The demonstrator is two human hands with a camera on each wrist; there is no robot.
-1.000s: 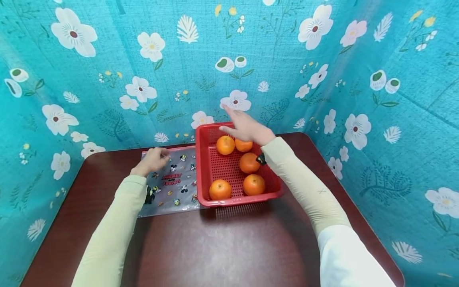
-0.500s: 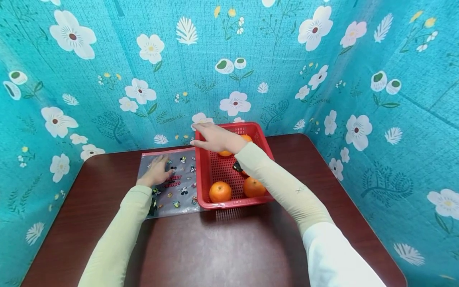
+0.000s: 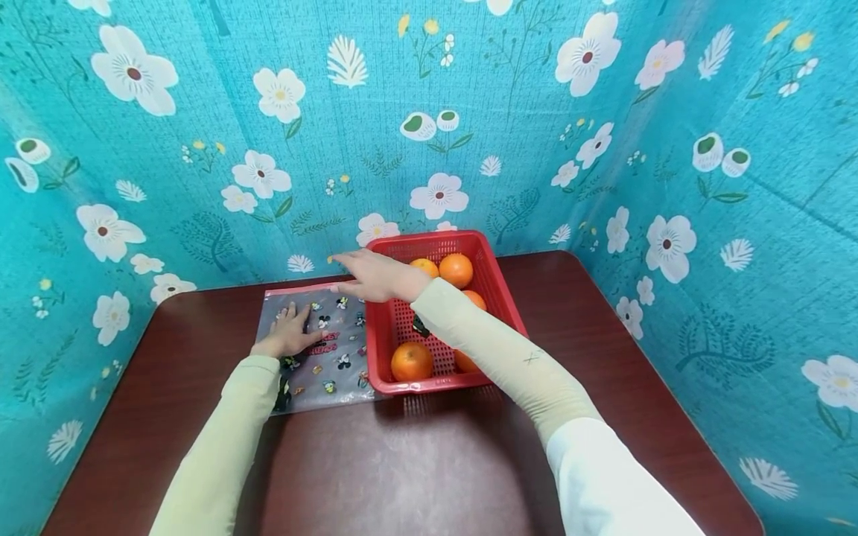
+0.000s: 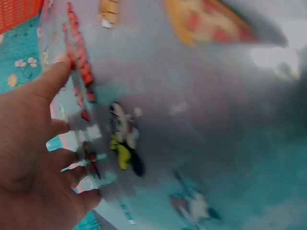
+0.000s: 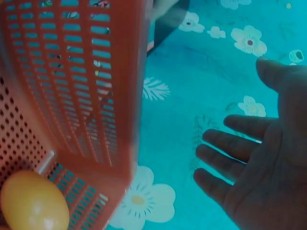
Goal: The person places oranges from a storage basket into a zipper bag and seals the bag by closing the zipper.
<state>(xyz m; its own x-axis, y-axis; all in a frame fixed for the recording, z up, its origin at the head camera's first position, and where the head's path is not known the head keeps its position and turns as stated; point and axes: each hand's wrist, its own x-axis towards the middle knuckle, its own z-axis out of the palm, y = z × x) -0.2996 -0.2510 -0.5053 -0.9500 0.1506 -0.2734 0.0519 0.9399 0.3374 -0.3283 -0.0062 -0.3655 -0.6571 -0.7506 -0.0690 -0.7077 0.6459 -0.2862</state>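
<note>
A clear zip bag (image 3: pixel 345 350) printed with cartoon figures lies flat on the table, left of the red basket (image 3: pixel 429 385). My left hand (image 3: pixel 287 335) rests on the bag with fingers spread; the left wrist view shows the bag's printed surface (image 4: pixel 158 96) under the fingertips. Above the basket's left rim reaches my right hand (image 3: pixel 378 275), its fingers straight and extended past the rim toward the bag, holding nothing. Several oranges sit in the basket, among them one at the front left (image 3: pixel 412 362) and one at the back (image 3: pixel 456 269). My right forearm partly hides others.
The dark brown table (image 3: pixel 415 461) extends in front of the basket and to both sides. A blue flowered cloth (image 3: pixel 375 149) hangs directly behind the table and along its sides. In the right wrist view, the basket's slotted wall (image 5: pixel 72 86) stands beside the hand.
My right hand has swept left from over the oranges to the basket's left rim. My left hand has gone from loosely curled to spread on the bag.
</note>
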